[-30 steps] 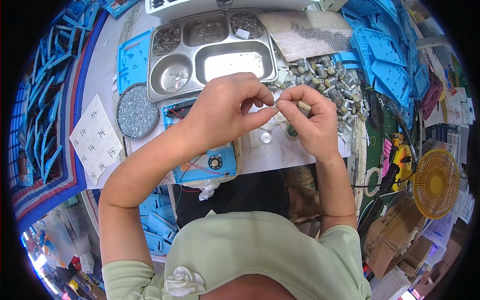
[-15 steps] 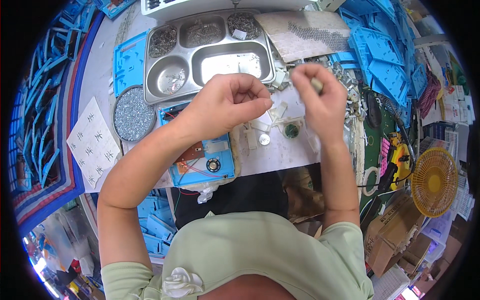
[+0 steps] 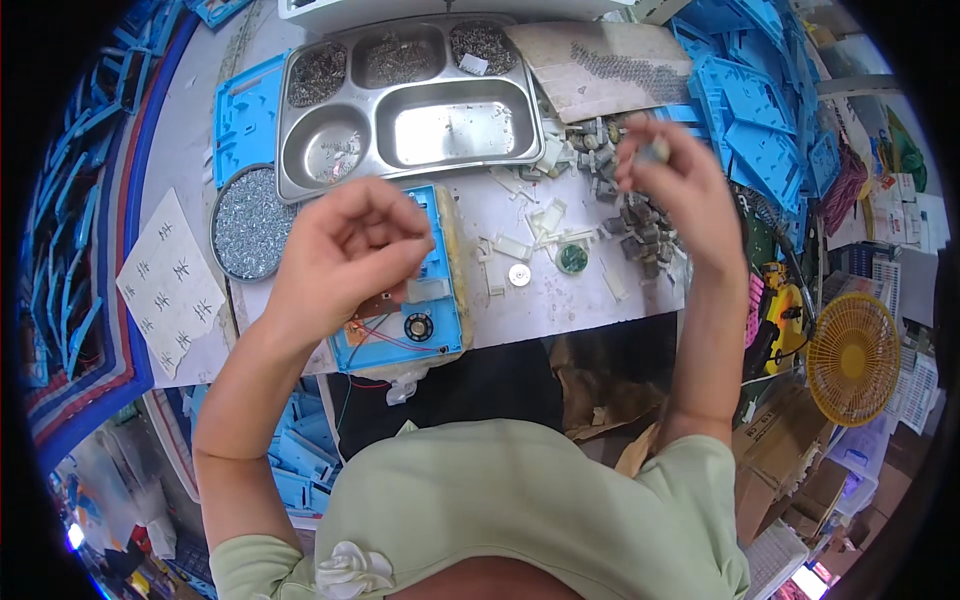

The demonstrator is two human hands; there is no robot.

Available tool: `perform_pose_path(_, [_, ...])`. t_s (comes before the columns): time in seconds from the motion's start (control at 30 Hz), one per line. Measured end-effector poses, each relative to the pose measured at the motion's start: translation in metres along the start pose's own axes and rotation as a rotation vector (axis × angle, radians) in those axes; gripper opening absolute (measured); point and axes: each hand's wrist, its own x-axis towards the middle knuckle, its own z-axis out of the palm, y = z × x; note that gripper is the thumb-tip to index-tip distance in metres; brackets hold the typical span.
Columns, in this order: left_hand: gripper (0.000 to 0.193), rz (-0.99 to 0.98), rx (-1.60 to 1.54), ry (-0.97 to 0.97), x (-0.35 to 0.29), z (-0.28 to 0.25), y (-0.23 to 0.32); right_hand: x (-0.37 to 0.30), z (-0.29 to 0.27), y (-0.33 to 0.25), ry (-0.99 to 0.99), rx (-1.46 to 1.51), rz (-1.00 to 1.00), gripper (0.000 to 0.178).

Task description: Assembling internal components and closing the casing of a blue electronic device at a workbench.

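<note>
My left hand hovers over an open light-blue plastic housing, thumb and fingertips pinched together; whatever lies between them is too small to make out. Inside the housing are a small round speaker, red wires and a brown board, partly covered by my hand. My right hand is raised above a heap of small grey and white parts, its fingers curled around a small greyish-yellow part. Between the hands lie loose white plastic pieces, a white disc and a round green piece.
A steel compartment tray with small screws stands at the back, beside a round dish of shiny bits. Marked paper lies at left. Blue housings are stacked at far right, near a yellow basket. Cardboard holds tiny parts.
My left hand has moved left and nearer, over the blue housing. My right hand has moved right and slightly away, over the heap, keeping the small part. The view has shifted slightly.
</note>
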Motion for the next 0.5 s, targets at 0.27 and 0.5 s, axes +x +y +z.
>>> perform_pose_path(0.27, [0.015,0.058,-0.192,0.055,-0.041,0.032,-0.032,-0.105,0.069,0.012,-0.058,0.141,0.286,0.031])
perform_pose_path(0.5, [0.014,0.137,-0.030,0.165,-0.068,0.027,-0.053,-0.112,0.026,0.022,0.028,-0.033,0.332,0.037])
